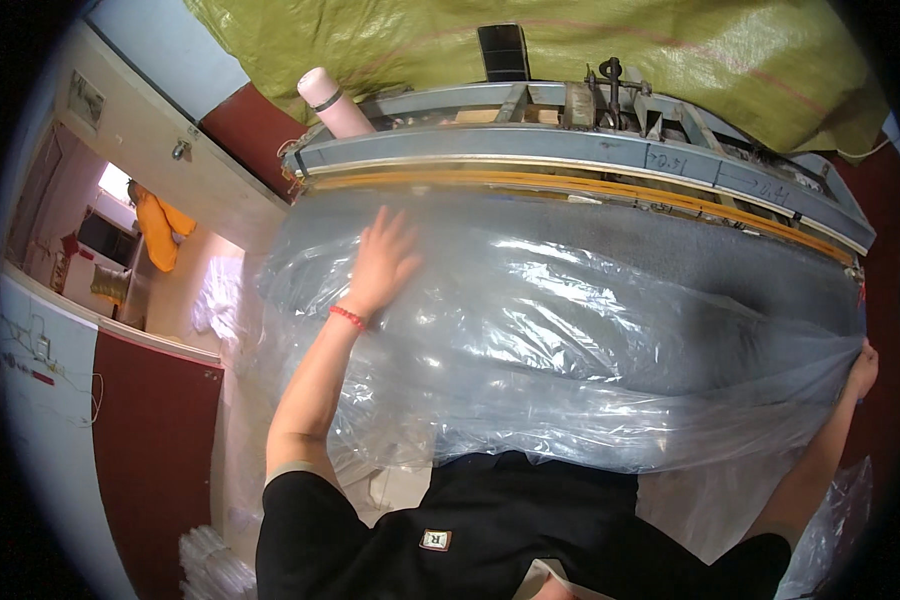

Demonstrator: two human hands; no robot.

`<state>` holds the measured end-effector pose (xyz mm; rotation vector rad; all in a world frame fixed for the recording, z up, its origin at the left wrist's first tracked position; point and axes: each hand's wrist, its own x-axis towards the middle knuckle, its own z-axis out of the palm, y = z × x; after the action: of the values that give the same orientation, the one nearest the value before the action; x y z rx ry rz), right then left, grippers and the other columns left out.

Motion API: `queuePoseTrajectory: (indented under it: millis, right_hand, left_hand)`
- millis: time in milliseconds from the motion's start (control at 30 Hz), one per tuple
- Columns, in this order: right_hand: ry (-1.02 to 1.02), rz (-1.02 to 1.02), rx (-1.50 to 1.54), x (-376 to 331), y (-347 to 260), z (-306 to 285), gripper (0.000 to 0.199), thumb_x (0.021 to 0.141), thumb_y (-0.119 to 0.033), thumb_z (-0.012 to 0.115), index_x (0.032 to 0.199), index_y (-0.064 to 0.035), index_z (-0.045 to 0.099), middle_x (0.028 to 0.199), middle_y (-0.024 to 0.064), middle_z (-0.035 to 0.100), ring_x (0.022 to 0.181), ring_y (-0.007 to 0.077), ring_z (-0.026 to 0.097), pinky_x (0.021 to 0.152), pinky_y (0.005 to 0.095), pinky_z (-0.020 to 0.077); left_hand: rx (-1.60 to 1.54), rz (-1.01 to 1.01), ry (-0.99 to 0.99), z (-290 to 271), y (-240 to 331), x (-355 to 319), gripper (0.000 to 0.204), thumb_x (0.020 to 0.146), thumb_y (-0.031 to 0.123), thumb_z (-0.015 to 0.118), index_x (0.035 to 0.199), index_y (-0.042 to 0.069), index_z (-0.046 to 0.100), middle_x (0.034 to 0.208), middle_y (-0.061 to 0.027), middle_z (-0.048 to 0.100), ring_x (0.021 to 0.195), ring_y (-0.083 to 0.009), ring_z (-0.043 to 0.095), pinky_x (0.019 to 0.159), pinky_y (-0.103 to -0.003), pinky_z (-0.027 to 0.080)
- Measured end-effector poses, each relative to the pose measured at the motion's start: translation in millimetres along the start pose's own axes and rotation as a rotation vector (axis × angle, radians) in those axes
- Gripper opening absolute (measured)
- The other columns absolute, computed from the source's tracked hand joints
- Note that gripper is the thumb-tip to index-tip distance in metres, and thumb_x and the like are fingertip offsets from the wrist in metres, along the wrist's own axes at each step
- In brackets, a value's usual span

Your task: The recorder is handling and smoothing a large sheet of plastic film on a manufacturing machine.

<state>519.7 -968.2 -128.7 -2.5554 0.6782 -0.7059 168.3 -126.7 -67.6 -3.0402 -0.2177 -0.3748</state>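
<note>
A wide sheet of clear plastic film [560, 320] lies wrinkled over a grey table surface [610, 235] and hangs down its near side toward my body. My left hand [383, 262], with a red bead bracelet [348, 317] at the wrist, rests on or just over the film at the left, fingers spread and slightly blurred. At the far right, my right hand [863, 370] is closed on the film's edge, which is gathered into folds running toward it.
Behind the table runs a grey metal frame [570, 148] with orange strips [570, 185] along it. A pink bottle [335, 103] stands at its left end. A yellow-green woven sheet [660, 50] covers the back. To the left are an open door [160, 115] and bundled film [213, 565].
</note>
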Motion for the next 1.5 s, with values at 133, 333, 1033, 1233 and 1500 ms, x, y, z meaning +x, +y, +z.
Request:
queuePoseTrajectory:
  millis: [133,333,1033,1233,1500]
  right_hand:
    - [-0.055,0.151,0.912,1.1,19.3,-3.9,0.043,0.076,-0.034,0.065,0.102,-0.0012,0.057,0.095,0.0076,0.059,0.087,0.0175,0.055,0.077,0.0297,0.0429]
    - [-0.117,0.167,1.05,1.0,50.8,-77.0,0.04,0.08,-0.029,0.062,0.108,-0.0009,0.055,0.105,0.0068,0.056,0.096,0.0165,0.052,0.086,0.0279,0.0397]
    - [0.013,-0.155,0.987,-16.6,-152.2,98.6,0.018,0.08,-0.019,0.059,0.082,-0.0023,0.055,0.066,0.0022,0.055,0.059,0.0089,0.05,0.057,0.0232,0.0414]
    - [0.137,-0.06,0.813,-10.0,-159.1,102.9,0.018,0.076,-0.017,0.064,0.078,-0.0029,0.052,0.063,0.0026,0.054,0.053,0.0087,0.049,0.05,0.0223,0.04]
    - [0.069,0.119,1.053,-18.9,-166.4,81.0,0.013,0.085,-0.016,0.047,0.089,-0.0043,0.044,0.061,0.007,0.054,0.043,0.013,0.05,0.037,0.0245,0.0379]
  left_hand:
    - [-0.037,-0.046,0.161,4.1,-1.2,18.4,0.029,0.08,0.03,0.055,0.097,0.007,0.063,0.124,-0.0119,0.045,0.122,-0.0324,0.03,0.096,-0.044,0.026]
    - [-0.185,-0.249,0.408,13.5,5.6,34.9,0.014,0.068,0.018,0.066,0.075,0.007,0.06,0.097,-0.0066,0.055,0.105,-0.0281,0.044,0.087,-0.041,0.032]
    - [-1.069,-0.569,0.76,95.7,-157.7,74.5,0.021,0.085,0.016,0.05,0.065,0.011,0.044,0.059,0.0054,0.041,0.052,-0.0041,0.035,0.048,-0.018,0.03]
    - [-1.091,-0.534,0.777,105.1,-159.8,87.5,0.018,0.084,0.016,0.054,0.07,0.01,0.045,0.056,0.0028,0.045,0.048,-0.0045,0.037,0.043,-0.018,0.028]
    - [-1.23,-0.711,0.754,83.1,-144.3,82.8,0.007,0.083,0.011,0.046,0.077,0.008,0.045,0.06,-0.0022,0.05,0.045,-0.0089,0.045,0.038,-0.021,0.035]
